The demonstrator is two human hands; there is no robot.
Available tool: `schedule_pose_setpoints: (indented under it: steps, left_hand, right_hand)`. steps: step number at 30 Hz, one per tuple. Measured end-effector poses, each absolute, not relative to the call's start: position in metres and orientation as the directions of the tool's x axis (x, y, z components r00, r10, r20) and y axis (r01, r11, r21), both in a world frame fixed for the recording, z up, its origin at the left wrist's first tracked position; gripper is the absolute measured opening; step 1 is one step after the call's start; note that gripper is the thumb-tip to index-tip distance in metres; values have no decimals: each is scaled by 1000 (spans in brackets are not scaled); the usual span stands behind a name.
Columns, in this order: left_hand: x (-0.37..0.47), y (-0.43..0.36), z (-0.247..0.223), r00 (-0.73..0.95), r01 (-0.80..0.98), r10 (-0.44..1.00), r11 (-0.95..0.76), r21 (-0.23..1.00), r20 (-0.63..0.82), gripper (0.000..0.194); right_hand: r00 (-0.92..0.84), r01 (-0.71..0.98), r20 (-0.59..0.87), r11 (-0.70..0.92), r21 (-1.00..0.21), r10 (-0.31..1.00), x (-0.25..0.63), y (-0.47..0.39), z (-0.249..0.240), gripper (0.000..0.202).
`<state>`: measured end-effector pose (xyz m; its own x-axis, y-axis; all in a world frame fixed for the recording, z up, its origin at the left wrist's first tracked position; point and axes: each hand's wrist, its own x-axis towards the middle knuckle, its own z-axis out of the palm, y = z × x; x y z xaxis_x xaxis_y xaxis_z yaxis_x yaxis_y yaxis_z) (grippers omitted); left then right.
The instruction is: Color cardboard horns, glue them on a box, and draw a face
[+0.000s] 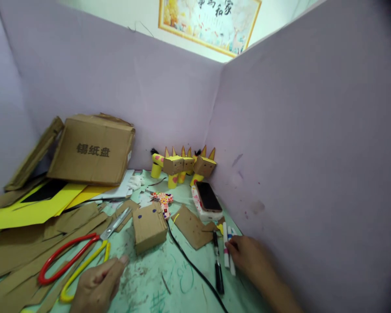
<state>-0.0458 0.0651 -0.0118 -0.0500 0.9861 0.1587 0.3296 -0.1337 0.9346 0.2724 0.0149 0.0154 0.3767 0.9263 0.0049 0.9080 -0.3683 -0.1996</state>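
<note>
My right hand (247, 256) is at the right, its fingertips pressed together at the white markers (226, 245); what they pinch, if anything, is hidden. My left hand (99, 284) is closed at the bottom left, near the yellow handle of the scissors (84, 256); anything inside it is hidden. The scissors have one red handle and lie with their blades toward the back. Between the hands stands a small cardboard box (150, 228) with two dark blue dots. Left of the white markers lies a black pen (217, 265).
A phone (208, 196) rests on a white case at the back right. Cardboard animals (174, 167) stand in the corner. A floral glue gun (164, 202) trails a black cable. A large carton (93, 150) and cardboard scraps (16, 256) fill the left. Purple walls surround the table.
</note>
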Motion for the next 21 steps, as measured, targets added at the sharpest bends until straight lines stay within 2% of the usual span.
schedule_pose_setpoints:
  steps: [4, 12, 17, 21]
  left_hand:
    - [-42, 60, -6, -12, 211, 1000, 9, 977, -7, 48]
    - [-39, 58, -5, -16, 231, 999, -24, 973, 28, 48]
    - [-39, 57, -6, -3, 264, 998, -57, 963, 60, 48]
    - [-43, 60, -13, 18, 324, 996, -92, 942, 91, 47]
  right_hand:
    - [412, 895, -14, -408, -182, 911, 276, 18, 11, 30]
    - [495, 841, -69, -498, -212, 866, 279, 29, 13, 23]
    - [541, 790, -71, -535, -299, 838, 282, 37, 11, 18]
    - [590, 694, -99, -566, -445, 801, 286, 32, 13, 25]
